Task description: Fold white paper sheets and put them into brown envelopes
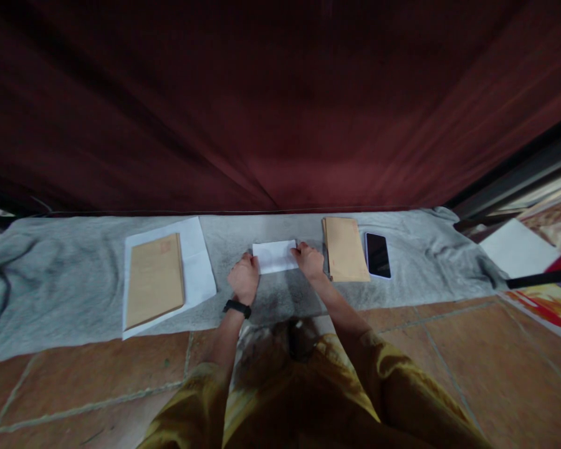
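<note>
A folded sheet of white paper (275, 257) lies in front of me on a grey cloth, its long side running left to right. My left hand (244, 276), with a black band on its wrist, pinches the paper's left end. At the right end, my right hand (309, 259) grips the paper between thumb and curled fingers. Just right of that hand rests a stack of brown envelopes (348, 249). Farther left, another stack of brown envelopes (155, 280) sits on top of white paper sheets (197, 274).
A phone (378, 255) with a dark screen lies beside the right envelopes. The grey cloth (75, 280) is spread over a tiled floor (453, 349). Dark red fabric (280, 125) hangs behind it. At the far right are a white sheet (518, 248) and a dark bar.
</note>
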`<action>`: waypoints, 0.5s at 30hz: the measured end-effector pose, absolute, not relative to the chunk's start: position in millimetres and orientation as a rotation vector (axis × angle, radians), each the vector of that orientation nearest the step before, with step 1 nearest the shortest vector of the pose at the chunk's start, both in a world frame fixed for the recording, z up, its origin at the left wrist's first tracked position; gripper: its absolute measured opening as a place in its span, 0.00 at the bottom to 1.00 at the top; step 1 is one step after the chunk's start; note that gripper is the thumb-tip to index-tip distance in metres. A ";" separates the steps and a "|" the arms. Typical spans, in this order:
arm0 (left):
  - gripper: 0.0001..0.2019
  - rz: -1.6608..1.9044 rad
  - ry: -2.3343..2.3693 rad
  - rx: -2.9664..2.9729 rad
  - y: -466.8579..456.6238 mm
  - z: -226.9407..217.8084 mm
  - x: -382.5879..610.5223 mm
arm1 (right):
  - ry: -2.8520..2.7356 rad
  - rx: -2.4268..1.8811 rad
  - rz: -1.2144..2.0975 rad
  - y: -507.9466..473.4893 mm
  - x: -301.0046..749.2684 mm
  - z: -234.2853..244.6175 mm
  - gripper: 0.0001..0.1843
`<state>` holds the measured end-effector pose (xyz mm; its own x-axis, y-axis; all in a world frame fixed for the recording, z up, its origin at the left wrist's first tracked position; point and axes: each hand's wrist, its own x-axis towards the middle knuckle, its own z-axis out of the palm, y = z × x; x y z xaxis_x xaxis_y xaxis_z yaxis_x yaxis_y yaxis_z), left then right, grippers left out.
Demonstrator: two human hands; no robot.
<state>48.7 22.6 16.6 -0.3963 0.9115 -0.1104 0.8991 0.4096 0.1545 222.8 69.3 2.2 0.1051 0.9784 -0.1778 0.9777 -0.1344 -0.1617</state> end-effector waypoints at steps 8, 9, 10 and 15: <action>0.19 0.114 2.489 1.612 23.0 17.1 50.1 | -2.068 -2.319 0.346 67.6 222.0 1.0 0.21; 0.19 0.113 2.489 1.610 23.1 17.2 50.2 | -2.067 -2.322 0.343 67.1 221.8 0.9 0.21; 0.19 0.113 2.488 1.605 23.3 17.1 50.1 | -2.062 -2.328 0.339 66.7 221.6 0.8 0.21; 0.18 0.121 2.488 1.603 24.3 15.2 49.6 | -2.052 -2.332 0.366 66.1 221.6 -0.2 0.21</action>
<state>49.6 24.3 15.2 -0.4029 0.9091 -0.1059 0.8946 0.4156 0.1643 221.6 66.1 -0.2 0.1119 0.9798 -0.1659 0.9766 -0.1392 -0.1637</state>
